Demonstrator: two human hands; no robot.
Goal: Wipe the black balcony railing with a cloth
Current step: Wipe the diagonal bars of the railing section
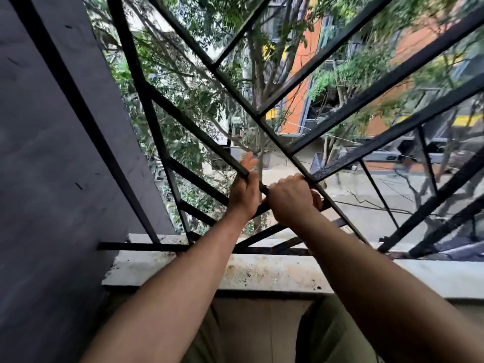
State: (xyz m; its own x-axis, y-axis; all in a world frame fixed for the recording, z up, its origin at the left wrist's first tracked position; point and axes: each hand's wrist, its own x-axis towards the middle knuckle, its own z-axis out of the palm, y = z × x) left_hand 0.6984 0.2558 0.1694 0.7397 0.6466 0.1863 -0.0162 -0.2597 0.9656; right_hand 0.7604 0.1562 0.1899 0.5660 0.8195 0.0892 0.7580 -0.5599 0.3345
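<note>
railing [262, 119] gripped by right hand [290, 199], touched by left hand [245, 191].

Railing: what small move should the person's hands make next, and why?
Probably slide the right hand along the railing bar it grips, while the left hand steadies. Both rest on that one slanted bar; no cloth shows, perhaps hidden in the fist.

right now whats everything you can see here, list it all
railing: one, black, crossed bars across the opening
wall: one, grey, left
ledge: one, stained white, under the railing
trees: several, green, outside beyond the bars
building: one, orange, outside to the right
street: one, pale grey, below outside
trousers: one pair, olive, bottom edge
left hand: one, rests on a diagonal bar, fingers extended past it
right hand: one, grips a bar beside the left hand
</note>
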